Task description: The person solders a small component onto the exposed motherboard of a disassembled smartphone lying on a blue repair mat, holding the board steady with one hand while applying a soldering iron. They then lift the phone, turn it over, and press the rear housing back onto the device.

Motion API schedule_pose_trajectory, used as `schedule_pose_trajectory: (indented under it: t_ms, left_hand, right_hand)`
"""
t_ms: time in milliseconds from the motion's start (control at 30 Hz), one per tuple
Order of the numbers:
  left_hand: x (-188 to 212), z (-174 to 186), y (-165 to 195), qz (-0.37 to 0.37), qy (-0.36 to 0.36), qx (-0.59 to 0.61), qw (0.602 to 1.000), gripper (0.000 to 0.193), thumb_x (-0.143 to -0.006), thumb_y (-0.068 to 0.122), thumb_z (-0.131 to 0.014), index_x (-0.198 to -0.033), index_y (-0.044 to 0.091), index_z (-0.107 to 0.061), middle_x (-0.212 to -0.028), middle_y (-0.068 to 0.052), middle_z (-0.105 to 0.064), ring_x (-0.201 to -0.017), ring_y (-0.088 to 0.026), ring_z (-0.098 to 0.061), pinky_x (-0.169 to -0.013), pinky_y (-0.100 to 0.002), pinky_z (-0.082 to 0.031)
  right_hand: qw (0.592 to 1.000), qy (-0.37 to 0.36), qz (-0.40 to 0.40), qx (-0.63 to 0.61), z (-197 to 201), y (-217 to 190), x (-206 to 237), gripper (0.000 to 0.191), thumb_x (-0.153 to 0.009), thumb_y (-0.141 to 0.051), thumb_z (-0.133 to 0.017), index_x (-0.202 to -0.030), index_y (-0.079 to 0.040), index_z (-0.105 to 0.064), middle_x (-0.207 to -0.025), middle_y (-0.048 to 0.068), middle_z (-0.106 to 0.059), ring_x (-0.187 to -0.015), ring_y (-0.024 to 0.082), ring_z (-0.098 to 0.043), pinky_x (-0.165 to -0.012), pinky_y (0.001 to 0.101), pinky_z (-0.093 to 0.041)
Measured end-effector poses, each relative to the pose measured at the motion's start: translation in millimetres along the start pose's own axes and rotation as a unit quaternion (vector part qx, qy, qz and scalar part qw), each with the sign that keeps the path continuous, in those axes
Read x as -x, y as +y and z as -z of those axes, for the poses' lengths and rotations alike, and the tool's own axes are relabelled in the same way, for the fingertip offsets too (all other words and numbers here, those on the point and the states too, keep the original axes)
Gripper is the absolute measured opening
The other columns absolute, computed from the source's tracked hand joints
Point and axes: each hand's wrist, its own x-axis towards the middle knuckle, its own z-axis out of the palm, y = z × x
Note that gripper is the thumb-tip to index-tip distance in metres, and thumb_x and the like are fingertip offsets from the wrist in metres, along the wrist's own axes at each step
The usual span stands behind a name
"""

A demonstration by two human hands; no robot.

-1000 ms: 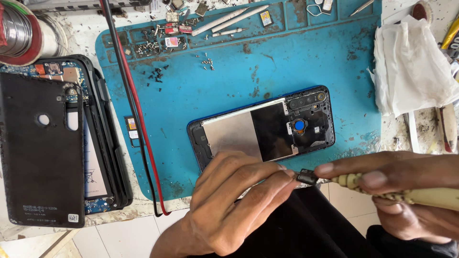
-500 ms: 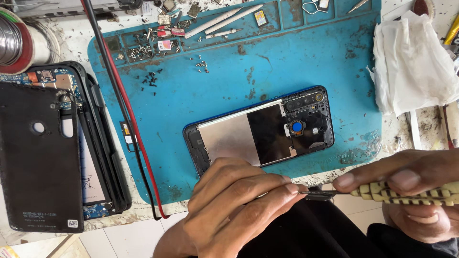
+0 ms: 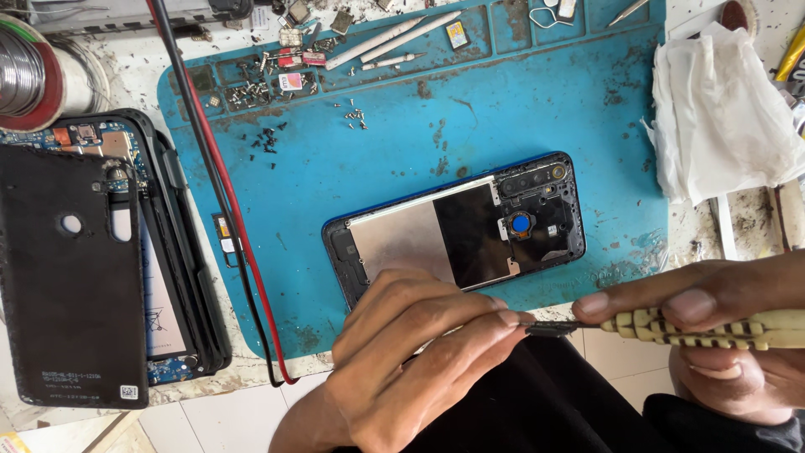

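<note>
My right hand (image 3: 713,331) grips a cream screwdriver (image 3: 713,329) with dark ridges, held level and pointing left. My left hand (image 3: 419,352) pinches the dark metal tip of that screwdriver (image 3: 549,328) between thumb and fingertips, below the mat's near edge. Just beyond my left hand lies an opened phone (image 3: 457,231) with its back cover off, showing a silver shield plate, a black panel and a round blue part. It rests on a worn blue repair mat (image 3: 352,168).
A second opened phone (image 3: 168,277) and its black back cover (image 3: 71,285) lie at the left. Red and black wires (image 3: 226,210) cross the mat. Several loose screws (image 3: 356,117) and small parts sit at the mat's far edge. White tissue (image 3: 721,109) lies at right, a solder spool (image 3: 25,75) far left.
My view has shifted so the mat and phones sit further right. The screwdriver has levelled out, and my left fingers stay pinched on its tip.
</note>
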Motion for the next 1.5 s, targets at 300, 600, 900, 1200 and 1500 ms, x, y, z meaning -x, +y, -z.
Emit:
schedule_pose_trajectory:
  t_ms: [300,600,900,1200,1500]
  left_hand:
    - [5,-5,-14,-0.014,-0.009,0.001,1.000,0.038,-0.084,0.006,-0.095,-0.106,-0.001,-0.065,-0.102,-0.010,-0.070,-0.092,-0.025,-0.071,-0.079,-0.041,-0.057]
    - [15,-14,-20,-0.026,-0.121,-0.255,0.959,0.062,-0.102,0.055,-0.075,-0.132,0.001,-0.070,-0.140,-0.007,-0.062,-0.114,-0.026,-0.057,-0.092,-0.045,-0.045]
    - [23,-16,-17,-0.023,-0.140,-0.322,0.936,0.056,-0.097,0.062,-0.068,-0.117,0.011,-0.077,-0.138,-0.001,-0.064,-0.111,-0.021,-0.058,-0.090,-0.043,-0.047]
    - [24,-18,-15,-0.022,-0.125,-0.336,0.933,0.051,-0.102,0.060,-0.068,-0.119,0.012,-0.077,-0.137,-0.002,-0.066,-0.111,-0.019,-0.062,-0.090,-0.041,-0.047]
    - [24,-17,-15,-0.009,-0.132,-0.328,0.935,0.055,-0.095,0.060,-0.070,-0.118,0.011,-0.076,-0.137,-0.001,-0.066,-0.109,-0.019,-0.063,-0.090,-0.043,-0.048]
  right_hand:
    - [0.851,-0.088,0.471,0.213,-13,42,-20,0.043,-0.099,0.014,-0.048,-0.140,0.004,-0.055,-0.135,0.050,-0.055,-0.054,0.008,-0.064,-0.043,0.0187,-0.057]
    - [0.699,0.152,0.530,0.456,-61,-11,-49,0.023,-0.102,0.008,-0.048,-0.122,0.018,-0.047,-0.117,0.028,-0.063,-0.089,0.028,-0.075,-0.071,0.0314,-0.066]
    - [0.524,0.232,0.583,0.576,-89,-12,-73,0.018,-0.101,0.005,-0.046,-0.116,0.015,-0.043,-0.105,0.022,-0.062,-0.104,0.037,-0.074,-0.092,0.0420,-0.064]
    - [0.558,0.189,0.525,0.615,-99,-19,-68,0.028,-0.101,0.007,-0.046,-0.127,0.011,-0.038,-0.107,0.025,-0.066,-0.110,0.036,-0.072,-0.097,0.0423,-0.065]
    - [0.506,0.207,0.550,0.631,-89,-18,-72,0.023,-0.102,0.004,-0.045,-0.123,0.010,-0.040,-0.116,0.022,-0.056,-0.110,0.039,-0.072,-0.092,0.0415,-0.061]
